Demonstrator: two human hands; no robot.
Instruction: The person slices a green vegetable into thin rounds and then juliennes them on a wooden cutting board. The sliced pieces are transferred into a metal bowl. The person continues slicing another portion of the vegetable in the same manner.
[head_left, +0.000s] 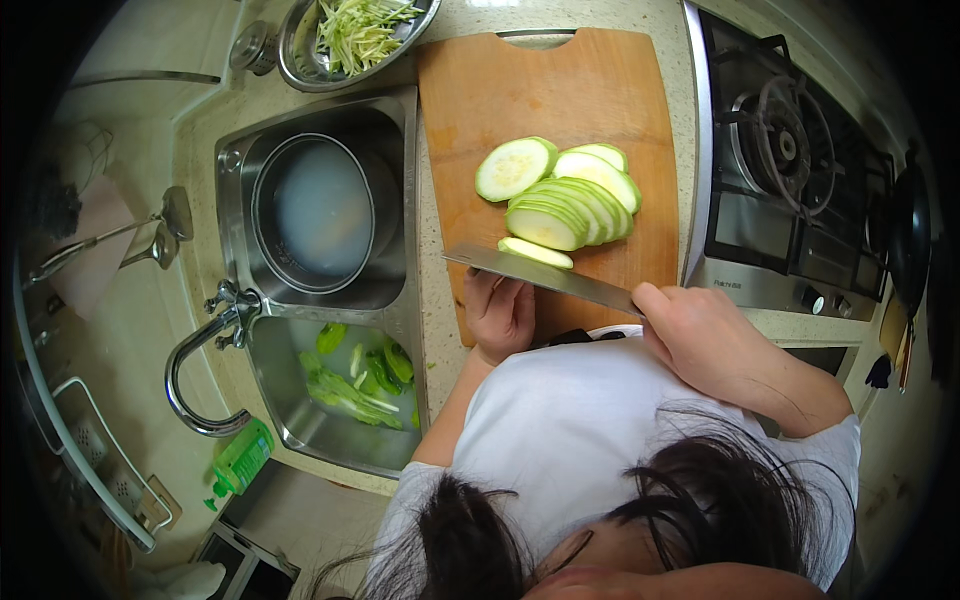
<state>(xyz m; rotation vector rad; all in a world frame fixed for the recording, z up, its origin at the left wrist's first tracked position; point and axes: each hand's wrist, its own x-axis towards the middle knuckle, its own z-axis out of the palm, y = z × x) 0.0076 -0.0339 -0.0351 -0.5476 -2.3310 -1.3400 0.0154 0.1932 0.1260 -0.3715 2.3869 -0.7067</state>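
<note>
My right hand (697, 337) grips the handle of a wide-bladed kitchen knife (551, 281), whose blade reaches left across the near part of a wooden cutting board (540, 97). Beneath the blade's left part is my left hand (500, 311), its fingertips partly hidden behind the metal, so whether it holds anything cannot be told. One small pale slice (535, 253) lies just beyond the blade. Farther up the board are overlapping slices of a green-skinned squash, likely zucchini (547, 225), with a wide round slice (516, 169) at their left.
Left of the board, a double steel sink holds a pot of cloudy water (322, 217) and green vegetables in water (352, 394). A chrome faucet (180, 375) and green soap bottle (244, 456) stand beside it. A bowl of shredded squash (364, 37) is above; a gas stove (784, 157) is right.
</note>
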